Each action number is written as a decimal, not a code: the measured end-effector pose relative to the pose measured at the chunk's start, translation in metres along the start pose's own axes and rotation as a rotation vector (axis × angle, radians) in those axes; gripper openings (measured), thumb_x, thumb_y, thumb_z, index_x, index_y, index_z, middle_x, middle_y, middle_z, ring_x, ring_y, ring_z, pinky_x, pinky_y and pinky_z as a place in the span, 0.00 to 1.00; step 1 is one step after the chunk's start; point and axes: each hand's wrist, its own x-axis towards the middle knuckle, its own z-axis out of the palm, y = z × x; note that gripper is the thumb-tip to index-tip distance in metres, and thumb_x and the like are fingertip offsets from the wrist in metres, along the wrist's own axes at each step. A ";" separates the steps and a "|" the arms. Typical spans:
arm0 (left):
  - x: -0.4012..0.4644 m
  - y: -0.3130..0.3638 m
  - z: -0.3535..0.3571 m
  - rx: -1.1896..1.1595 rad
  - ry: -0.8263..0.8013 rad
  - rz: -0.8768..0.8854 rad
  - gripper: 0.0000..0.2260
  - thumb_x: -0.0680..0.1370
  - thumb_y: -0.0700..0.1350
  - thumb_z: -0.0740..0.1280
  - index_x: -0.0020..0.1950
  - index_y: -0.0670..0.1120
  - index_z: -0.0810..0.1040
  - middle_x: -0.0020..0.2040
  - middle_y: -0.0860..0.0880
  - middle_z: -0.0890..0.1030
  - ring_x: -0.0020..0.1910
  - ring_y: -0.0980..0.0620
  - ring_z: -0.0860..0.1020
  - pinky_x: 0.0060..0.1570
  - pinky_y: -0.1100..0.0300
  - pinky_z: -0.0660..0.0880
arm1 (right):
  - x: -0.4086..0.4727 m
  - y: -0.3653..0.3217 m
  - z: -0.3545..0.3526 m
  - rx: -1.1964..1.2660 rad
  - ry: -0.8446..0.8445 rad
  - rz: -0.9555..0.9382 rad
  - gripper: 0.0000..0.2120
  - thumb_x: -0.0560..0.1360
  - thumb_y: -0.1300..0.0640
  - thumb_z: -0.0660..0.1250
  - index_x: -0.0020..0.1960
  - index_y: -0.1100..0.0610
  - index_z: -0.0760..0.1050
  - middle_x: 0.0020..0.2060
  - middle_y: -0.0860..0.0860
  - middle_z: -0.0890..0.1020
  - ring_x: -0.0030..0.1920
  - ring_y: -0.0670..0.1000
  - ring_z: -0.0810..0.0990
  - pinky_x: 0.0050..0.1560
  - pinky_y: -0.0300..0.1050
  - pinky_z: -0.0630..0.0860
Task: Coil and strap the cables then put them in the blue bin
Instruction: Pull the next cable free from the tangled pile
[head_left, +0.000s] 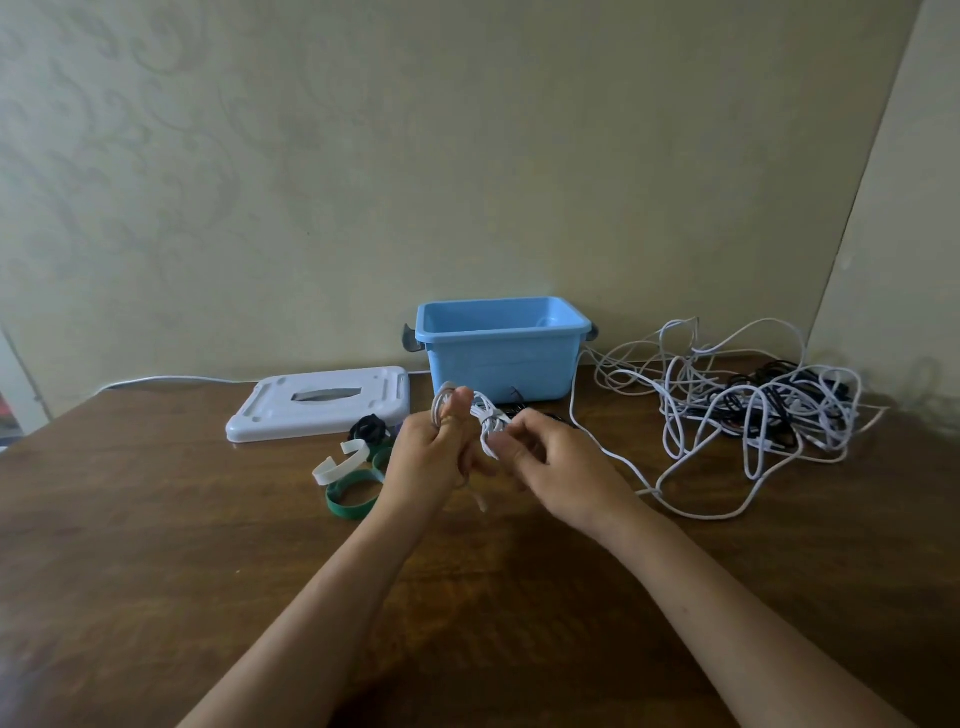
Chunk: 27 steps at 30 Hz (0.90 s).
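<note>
Head view looks down on a dark brown wooden bench (156, 545) set against a pale patterned wall (363, 156), the broadest things in sight. Both bare forearms reach in from the near edge and meet above the middle of the bench.

Beyond the grip and to its right sprawls a loose tangle of white and black cables (753, 400), the largest thing on the bench, well apart from the hands. Directly behind the grip stands the open blue plastic bin (498, 358), upright, with grey latches at its two ends; nothing can be seen inside it from this angle. Behind and to the left of the grip lies the white plastic bin lid (319, 402), flat on the bench just beside the bin.

The left hand (431, 457) is curled, thumb up, round one end of a small coiled white cable (480, 415). The right hand (556, 462) pinches the other side of the same coil with thumb and fingertips. The coil is held clear above the bench between the two grips. From it a white tail runs off right of the right-hand grip to the tangle.

Just left of the left-hand grip lie the straps: a green looped strap (350, 501), a white curled strap (337, 462) and a black strap (369, 428), close together.
</note>
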 end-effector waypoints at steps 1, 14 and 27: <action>-0.002 0.001 0.001 -0.016 -0.032 -0.014 0.31 0.78 0.63 0.55 0.36 0.35 0.74 0.29 0.36 0.75 0.26 0.47 0.77 0.35 0.48 0.76 | -0.001 -0.003 0.000 0.039 0.023 -0.009 0.22 0.76 0.29 0.57 0.52 0.45 0.76 0.43 0.43 0.82 0.42 0.42 0.79 0.45 0.41 0.73; -0.005 0.000 0.018 0.502 -0.391 0.155 0.07 0.82 0.46 0.64 0.48 0.46 0.78 0.38 0.53 0.79 0.36 0.58 0.78 0.37 0.63 0.76 | 0.000 -0.003 -0.005 -0.300 0.198 -0.146 0.24 0.80 0.35 0.59 0.32 0.48 0.67 0.26 0.45 0.72 0.29 0.44 0.73 0.31 0.37 0.60; -0.009 0.010 0.013 0.575 -0.460 0.206 0.13 0.85 0.49 0.55 0.42 0.54 0.72 0.37 0.55 0.76 0.35 0.60 0.75 0.37 0.67 0.68 | 0.007 0.011 -0.002 0.114 0.253 -0.086 0.24 0.82 0.49 0.65 0.26 0.46 0.73 0.21 0.42 0.75 0.26 0.42 0.74 0.30 0.34 0.66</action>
